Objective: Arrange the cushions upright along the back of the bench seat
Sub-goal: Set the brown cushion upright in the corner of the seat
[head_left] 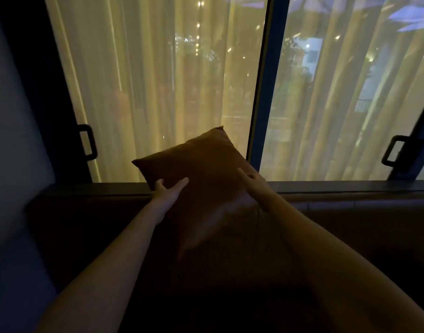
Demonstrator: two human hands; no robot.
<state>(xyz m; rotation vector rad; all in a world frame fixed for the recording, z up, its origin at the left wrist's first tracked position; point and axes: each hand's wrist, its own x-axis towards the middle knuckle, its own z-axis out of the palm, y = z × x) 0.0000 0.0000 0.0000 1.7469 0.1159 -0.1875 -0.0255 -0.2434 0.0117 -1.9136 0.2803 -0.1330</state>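
A brown cushion (201,164) stands tilted on one corner against the window, its top corner well above the sill. My left hand (169,188) grips its left edge, thumb across the front face. My right hand (251,182) holds its right edge, fingers lying along the side. Below the hands the cushion's lower part blends into the dark bench back (350,212), so its lower edge cannot be made out. The seat itself is in deep shadow.
A dark sill (338,185) runs along the top of the bench back. Behind it, two glass panes with a blue frame post (261,104) and sheer curtains (146,92). Black handles sit at left (87,143) and right (393,150). A grey wall (11,116) closes the left side.
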